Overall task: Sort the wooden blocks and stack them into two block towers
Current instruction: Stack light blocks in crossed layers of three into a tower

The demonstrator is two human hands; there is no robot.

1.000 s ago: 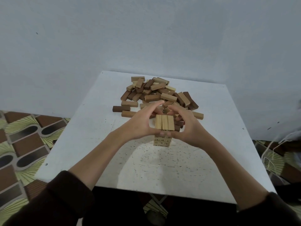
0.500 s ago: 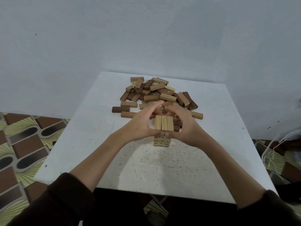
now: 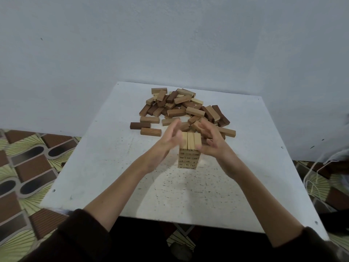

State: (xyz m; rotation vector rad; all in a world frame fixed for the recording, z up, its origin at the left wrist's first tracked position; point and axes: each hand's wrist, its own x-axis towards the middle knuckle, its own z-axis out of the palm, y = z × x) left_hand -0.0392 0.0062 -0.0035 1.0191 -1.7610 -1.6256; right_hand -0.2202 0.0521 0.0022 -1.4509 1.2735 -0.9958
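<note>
Left hand (image 3: 166, 143): fingers spread, beside tower, gripping nothing. Right hand (image 3: 211, 142): loosely spread, thumb at tower's top edge. Light block tower (image 3: 188, 152): upright, mid-table (image 3: 245, 148). Loose mixed block pile (image 3: 181, 108): behind the tower.

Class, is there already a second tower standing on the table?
No: only one light tower stands; the other blocks lie in a loose pile.
</note>
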